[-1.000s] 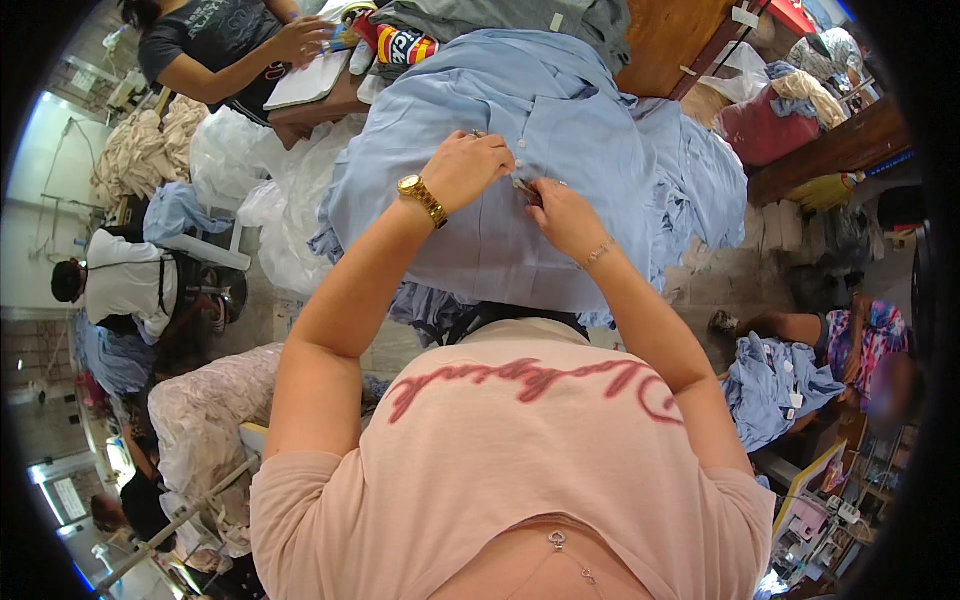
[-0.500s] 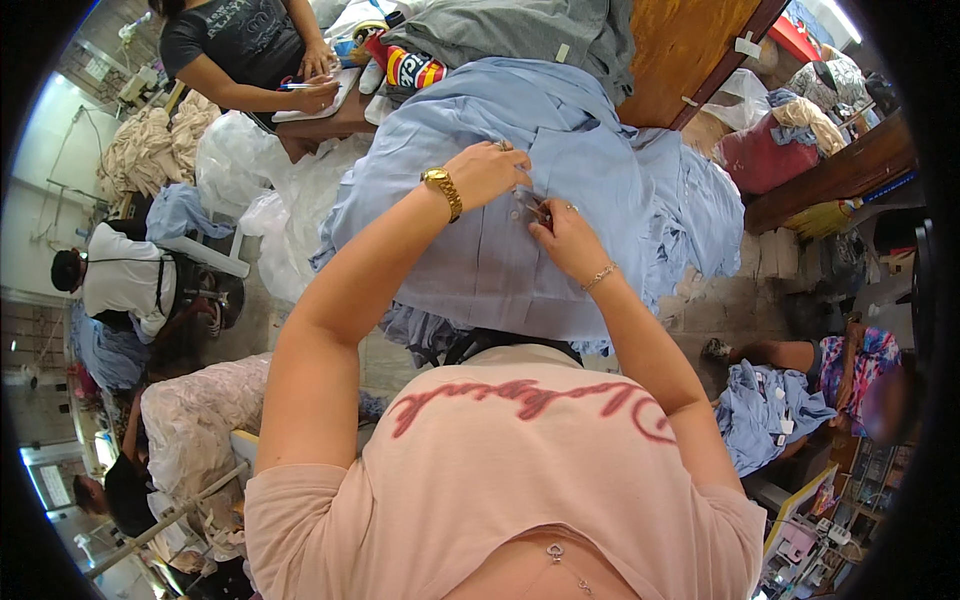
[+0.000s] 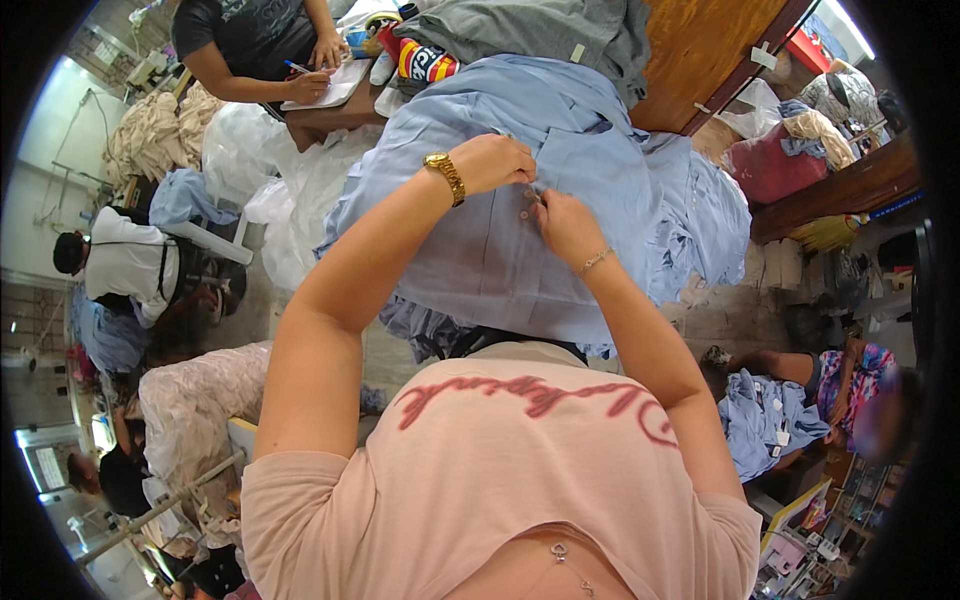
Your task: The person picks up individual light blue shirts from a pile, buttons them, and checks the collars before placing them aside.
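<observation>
A light blue shirt (image 3: 500,250) lies spread over a pile of blue garments on the table in front of me. My left hand (image 3: 495,160), with a gold watch on its wrist, pinches the shirt's front edge near its buttons. My right hand (image 3: 565,225), wearing a thin bracelet, grips the same edge just to the right and below. Both hands meet at the button strip, fingers closed on the cloth.
A grey garment (image 3: 530,30) and a wooden board (image 3: 700,50) lie beyond the pile. A person in a dark top (image 3: 250,40) writes on paper at the far left. White bags (image 3: 270,170) sit left of the table. Other people sit at the left and lower right.
The view has shifted slightly; both hands stay together on the shirt's button strip, having slid a little down and to the right along it.
</observation>
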Action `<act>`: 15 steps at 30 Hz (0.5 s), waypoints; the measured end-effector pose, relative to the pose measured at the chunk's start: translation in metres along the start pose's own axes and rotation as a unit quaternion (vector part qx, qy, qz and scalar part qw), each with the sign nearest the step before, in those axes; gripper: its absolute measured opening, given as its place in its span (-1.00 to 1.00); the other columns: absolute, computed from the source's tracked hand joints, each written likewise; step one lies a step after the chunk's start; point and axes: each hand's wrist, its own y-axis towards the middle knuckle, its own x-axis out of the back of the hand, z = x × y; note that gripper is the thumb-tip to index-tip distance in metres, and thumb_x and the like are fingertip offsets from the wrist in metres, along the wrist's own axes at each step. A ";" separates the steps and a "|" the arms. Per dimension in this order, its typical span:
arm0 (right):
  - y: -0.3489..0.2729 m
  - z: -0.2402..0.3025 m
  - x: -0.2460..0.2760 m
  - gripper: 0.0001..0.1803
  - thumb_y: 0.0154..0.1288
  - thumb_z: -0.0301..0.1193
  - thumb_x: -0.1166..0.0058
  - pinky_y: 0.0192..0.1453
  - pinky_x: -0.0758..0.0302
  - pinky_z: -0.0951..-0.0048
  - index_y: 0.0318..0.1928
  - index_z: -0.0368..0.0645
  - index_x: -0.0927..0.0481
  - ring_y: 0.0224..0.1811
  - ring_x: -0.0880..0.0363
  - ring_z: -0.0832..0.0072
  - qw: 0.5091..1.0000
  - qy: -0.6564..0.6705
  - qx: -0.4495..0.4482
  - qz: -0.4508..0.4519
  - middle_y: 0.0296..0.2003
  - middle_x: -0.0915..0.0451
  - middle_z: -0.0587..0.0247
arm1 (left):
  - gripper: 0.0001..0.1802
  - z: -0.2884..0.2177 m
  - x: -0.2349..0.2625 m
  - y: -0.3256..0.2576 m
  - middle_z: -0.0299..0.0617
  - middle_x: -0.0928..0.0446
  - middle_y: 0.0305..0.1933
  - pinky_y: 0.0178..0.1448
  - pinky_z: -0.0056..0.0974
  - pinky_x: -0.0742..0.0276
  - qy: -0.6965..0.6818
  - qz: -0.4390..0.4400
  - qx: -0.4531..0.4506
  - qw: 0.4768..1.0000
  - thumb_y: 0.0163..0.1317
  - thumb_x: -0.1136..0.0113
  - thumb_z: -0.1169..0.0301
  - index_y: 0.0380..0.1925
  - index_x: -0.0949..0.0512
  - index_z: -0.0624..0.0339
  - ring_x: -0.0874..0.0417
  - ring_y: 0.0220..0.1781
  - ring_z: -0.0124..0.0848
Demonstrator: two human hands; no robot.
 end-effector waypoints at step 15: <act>-0.021 -0.011 0.009 -0.74 0.19 -0.34 0.00 -0.14 -0.42 0.24 -0.17 -0.24 -0.43 -0.24 -0.49 0.12 0.989 0.133 -0.016 -0.069 -0.26 -0.49 0.01 | -0.64 0.012 0.009 -0.005 -0.12 -0.43 -0.01 0.08 -0.22 -0.38 0.094 -0.172 0.039 0.980 -0.02 -0.18 0.48 -0.14 -0.54 0.05 -0.45 0.03 -0.18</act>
